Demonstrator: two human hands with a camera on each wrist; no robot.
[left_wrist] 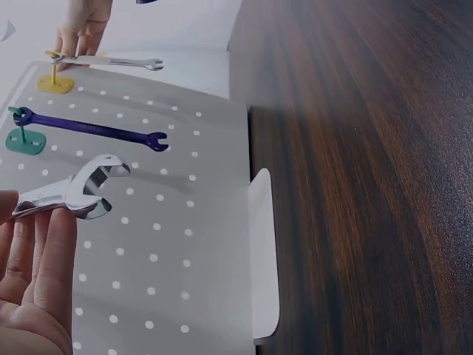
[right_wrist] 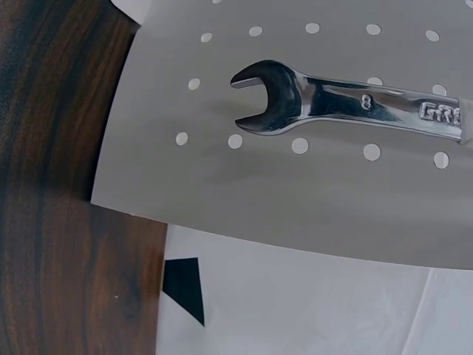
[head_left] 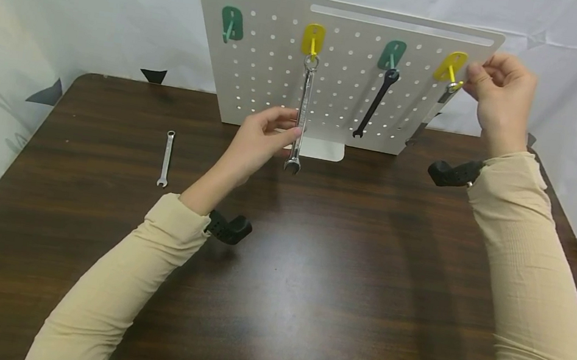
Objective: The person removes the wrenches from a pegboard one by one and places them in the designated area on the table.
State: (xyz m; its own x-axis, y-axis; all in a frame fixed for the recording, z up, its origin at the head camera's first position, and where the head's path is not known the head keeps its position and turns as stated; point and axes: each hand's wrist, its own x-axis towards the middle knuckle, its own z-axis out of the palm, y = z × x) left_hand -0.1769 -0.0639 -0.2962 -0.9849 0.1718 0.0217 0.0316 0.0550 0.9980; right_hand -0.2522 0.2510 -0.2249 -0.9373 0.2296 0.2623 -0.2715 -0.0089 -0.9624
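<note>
A grey-white pegboard stands at the back of the table with several hooks. My left hand pinches a chrome combination wrench between thumb and fingers; its ring end is at the left yellow hook, its open end downward. At the board's right edge my right hand grips the edge with thumb and fingers, beside the right yellow hook. From that hook hangs a silver wrench marked 8. A dark wrench hangs from the right green hook.
A small silver wrench lies on the dark wood table, left of my left arm. The left green hook bears nothing. White sheeting rises behind the table, and the board's white foot juts forward.
</note>
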